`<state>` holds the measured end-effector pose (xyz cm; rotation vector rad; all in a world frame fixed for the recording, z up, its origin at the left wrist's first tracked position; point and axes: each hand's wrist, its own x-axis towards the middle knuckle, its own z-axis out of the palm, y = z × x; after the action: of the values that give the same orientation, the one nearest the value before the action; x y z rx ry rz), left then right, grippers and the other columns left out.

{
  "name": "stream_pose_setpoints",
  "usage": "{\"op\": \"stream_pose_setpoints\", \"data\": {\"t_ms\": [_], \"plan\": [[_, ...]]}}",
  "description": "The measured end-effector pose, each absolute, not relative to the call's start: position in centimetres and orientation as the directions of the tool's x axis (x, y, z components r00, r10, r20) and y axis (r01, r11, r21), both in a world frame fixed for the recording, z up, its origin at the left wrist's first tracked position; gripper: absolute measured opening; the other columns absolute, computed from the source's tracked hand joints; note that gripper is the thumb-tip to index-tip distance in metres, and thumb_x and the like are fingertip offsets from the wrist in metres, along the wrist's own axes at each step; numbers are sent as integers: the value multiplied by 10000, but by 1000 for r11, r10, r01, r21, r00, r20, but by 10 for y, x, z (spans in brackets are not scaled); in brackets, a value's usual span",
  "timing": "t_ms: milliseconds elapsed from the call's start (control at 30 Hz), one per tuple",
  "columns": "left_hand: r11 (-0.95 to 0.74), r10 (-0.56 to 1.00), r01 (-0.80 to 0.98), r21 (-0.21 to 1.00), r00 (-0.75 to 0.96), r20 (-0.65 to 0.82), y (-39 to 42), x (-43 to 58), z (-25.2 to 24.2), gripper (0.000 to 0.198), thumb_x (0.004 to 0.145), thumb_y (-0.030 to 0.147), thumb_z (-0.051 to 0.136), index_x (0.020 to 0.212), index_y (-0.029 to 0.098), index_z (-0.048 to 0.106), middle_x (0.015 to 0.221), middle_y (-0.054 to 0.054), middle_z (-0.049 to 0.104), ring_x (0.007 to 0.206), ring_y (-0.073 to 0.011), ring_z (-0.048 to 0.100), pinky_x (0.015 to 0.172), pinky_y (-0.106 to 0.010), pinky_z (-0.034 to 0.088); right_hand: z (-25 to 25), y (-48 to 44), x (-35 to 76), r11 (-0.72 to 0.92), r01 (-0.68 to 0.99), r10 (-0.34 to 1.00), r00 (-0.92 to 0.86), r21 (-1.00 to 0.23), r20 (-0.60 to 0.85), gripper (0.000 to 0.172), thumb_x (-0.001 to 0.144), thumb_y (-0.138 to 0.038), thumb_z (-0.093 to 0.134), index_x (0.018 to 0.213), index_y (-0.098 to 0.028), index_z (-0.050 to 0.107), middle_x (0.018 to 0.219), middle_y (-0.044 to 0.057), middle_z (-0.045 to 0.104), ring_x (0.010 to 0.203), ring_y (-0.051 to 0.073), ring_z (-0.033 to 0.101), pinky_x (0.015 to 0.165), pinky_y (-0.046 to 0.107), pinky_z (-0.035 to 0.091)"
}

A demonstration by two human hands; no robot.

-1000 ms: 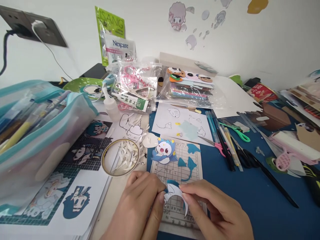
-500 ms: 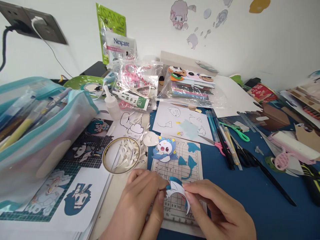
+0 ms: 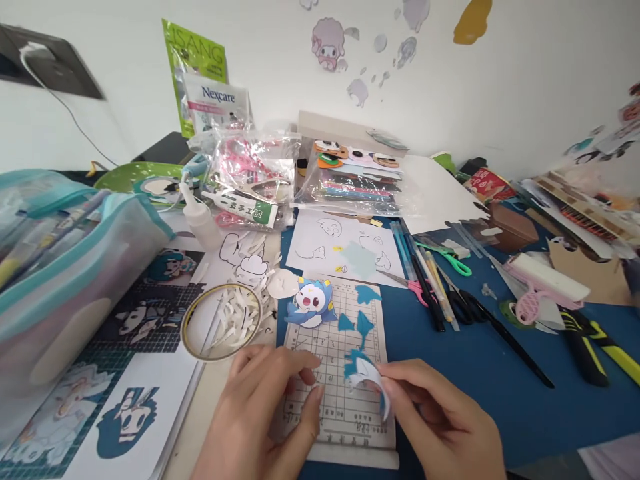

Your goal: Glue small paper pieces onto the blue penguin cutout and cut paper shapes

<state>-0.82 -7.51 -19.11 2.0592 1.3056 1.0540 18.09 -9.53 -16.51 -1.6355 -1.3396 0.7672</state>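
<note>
A curved blue and white paper cutout [image 3: 367, 373] is pinched between the thumb and forefinger of my right hand [image 3: 440, 413], above a printed grid sheet [image 3: 330, 400]. My left hand [image 3: 270, 407] hovers over the sheet's left side, thumb and forefinger apart, holding nothing. On the upper part of the sheet lies a blue and white character cutout [image 3: 311, 303]. Small blue paper pieces [image 3: 364, 325] rest to its right. Left of the sheet, a roll of tape [image 3: 187, 327] surrounds part of a pile of white paper scraps [image 3: 240, 317].
Pink-handled scissors [image 3: 417, 292], pens [image 3: 425, 287] and black scissors [image 3: 465, 303] lie on the right. A teal pencil case [image 3: 100, 267] stands at left. Behind are a glue bottle [image 3: 200, 220], a glue tube [image 3: 245, 208] and a sheet with drawings [image 3: 310, 250].
My left hand has let go of the curved cutout and moved left, its fingers parting. The cutout stays in my right hand. The camera view has shifted to the right.
</note>
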Motion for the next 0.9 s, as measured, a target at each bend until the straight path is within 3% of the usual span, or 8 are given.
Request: {"op": "stream_pose_setpoints", "data": {"t_ms": [200, 433, 700, 800, 900], "plan": [[-359, 930, 613, 704, 178, 320, -78, -10, -191, 168, 863, 210, 554, 1007, 287, 517, 858, 48, 639, 768, -145, 613, 697, -257, 498, -168, -88, 157, 53, 419, 991, 92, -906, 100, 150, 876, -273, 597, 816, -274, 735, 745, 15, 723, 654, 161, 684, 564, 179, 535], [-316, 941, 633, 707, 115, 317, -81, -12, -194, 104, 896, 219, 504, 979, 280, 517, 852, 47, 627, 749, -136, 604, 674, -241, 489, -166, -80, 159, 188, 505, 982, -105, -842, 156, 155, 891, -149, 557, 862, -228, 687, 815, 2, 735, 724, 136, 695, 628, 167, 529], [-298, 943, 631, 716, 76, 325, -81, -12, -195, 109, 918, 217, 476, 992, 285, 517, 883, 34, 625, 817, -139, 597, 705, -239, 483, -161, -78, 157, 436, 741, 891, -276, -510, 361, 260, 947, -116, 448, 916, -192, 695, 779, 54, 730, 685, 190, 678, 606, 299, 522], [-290, 943, 630, 720, 58, 329, -82, -11, -196, 104, 913, 218, 485, 982, 285, 524, 883, 31, 630, 818, -141, 602, 691, -235, 483, -159, -78, 168, 373, 713, 918, -193, -593, 346, 217, 942, -189, 496, 894, -230, 704, 763, 32, 732, 679, 184, 684, 582, 280, 541], [-327, 928, 624, 710, 72, 365, -81, -14, -196, 114, 913, 208, 466, 970, 287, 524, 886, 33, 639, 828, -136, 615, 707, -226, 485, -161, -82, 190, 145, 697, 960, 72, -702, 270, 178, 896, -297, 563, 837, -275, 730, 773, 15, 749, 658, 183, 701, 496, 228, 540]]}}
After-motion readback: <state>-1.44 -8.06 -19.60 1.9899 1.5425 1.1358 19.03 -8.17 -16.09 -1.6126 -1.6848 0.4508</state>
